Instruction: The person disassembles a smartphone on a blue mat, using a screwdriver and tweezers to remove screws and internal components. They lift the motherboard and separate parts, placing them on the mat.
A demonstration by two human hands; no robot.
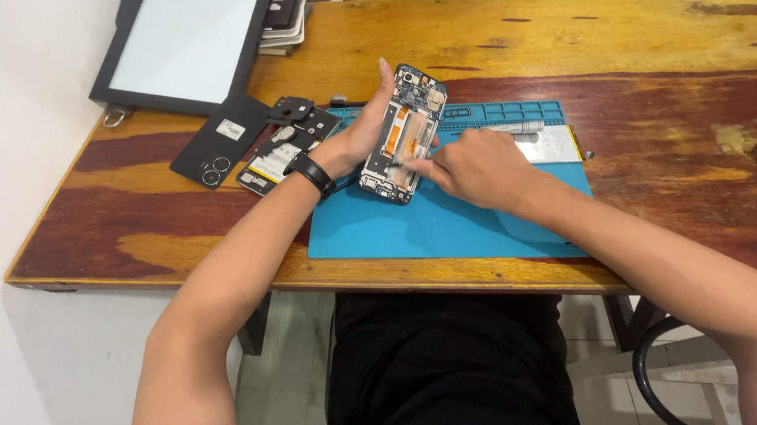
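My left hand holds an opened smartphone, its back cover off and its circuit boards and orange flex cable showing, tilted up above a blue work mat. A black band circles my left wrist. My right hand pinches a thin metal tool whose tip touches the phone's middle; the tool is mostly hidden by my fingers.
A wooden table carries the mat. Left of the phone lie a black back cover, a battery and small black parts. A dark-framed white panel sits at the far left. A silver pen-like tool rests on the mat's tray.
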